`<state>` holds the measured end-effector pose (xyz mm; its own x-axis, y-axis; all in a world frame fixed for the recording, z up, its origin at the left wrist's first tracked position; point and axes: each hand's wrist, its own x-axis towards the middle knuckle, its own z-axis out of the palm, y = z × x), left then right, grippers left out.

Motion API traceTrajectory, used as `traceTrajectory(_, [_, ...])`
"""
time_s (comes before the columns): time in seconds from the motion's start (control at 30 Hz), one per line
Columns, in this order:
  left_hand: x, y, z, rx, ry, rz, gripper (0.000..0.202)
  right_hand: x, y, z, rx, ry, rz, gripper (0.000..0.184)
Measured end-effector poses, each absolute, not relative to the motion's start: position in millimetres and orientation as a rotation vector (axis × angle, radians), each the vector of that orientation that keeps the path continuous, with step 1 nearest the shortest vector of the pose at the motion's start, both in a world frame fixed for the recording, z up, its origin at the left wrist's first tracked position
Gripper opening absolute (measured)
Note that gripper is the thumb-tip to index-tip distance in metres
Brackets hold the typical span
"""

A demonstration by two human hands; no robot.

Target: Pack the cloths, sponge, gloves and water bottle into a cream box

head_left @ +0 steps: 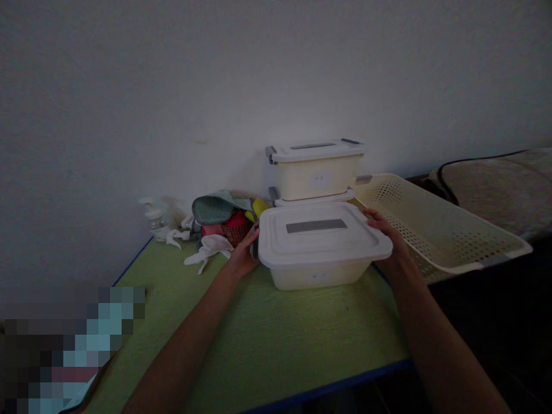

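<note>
Between my two hands is a lidded plastic storage box [319,275], cream below with a white lid that has a grey strip on top. My left hand [245,256] grips its left end, near a grey side latch. At the opposite end, my right hand [386,236] is closed round the lid's edge, its fingers partly out of sight. Whether the box rests on the green table [224,345] or is slightly lifted, I cannot tell. Behind it stands a similar closed box [319,177] with a small label, stacked on another white lid [314,199].
Left of the boxes lie a green cloth [218,208], a small woven basket [237,233], white cloth [211,247] and a pump bottle [157,224]. A perforated cream basket [431,213] is at the right, beside a beige cushion-like item [495,187]. The wall closes off the back.
</note>
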<state>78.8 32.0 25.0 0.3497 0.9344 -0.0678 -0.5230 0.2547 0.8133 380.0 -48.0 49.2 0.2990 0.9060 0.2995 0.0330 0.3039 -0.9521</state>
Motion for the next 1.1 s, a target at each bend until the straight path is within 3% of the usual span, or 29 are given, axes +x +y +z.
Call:
traceTrajectory(0.3, [85, 26, 29, 0.887, 0.589, 1.191, 0.031, 392, -51, 73, -1.254, -1.093, 0.714, 0.028])
traceTrajectory(0.73, [54, 12, 66, 1.235, 0.861, 1.192, 0.041, 394, -84, 110, -1.540, -1.459, 0.264, 0.029])
traceTrajectory(1.1, [48, -42, 80, 1.704, 0.939, 1.072, 0.053, 385, -120, 88, -1.617, -1.590, 0.242, 0.036])
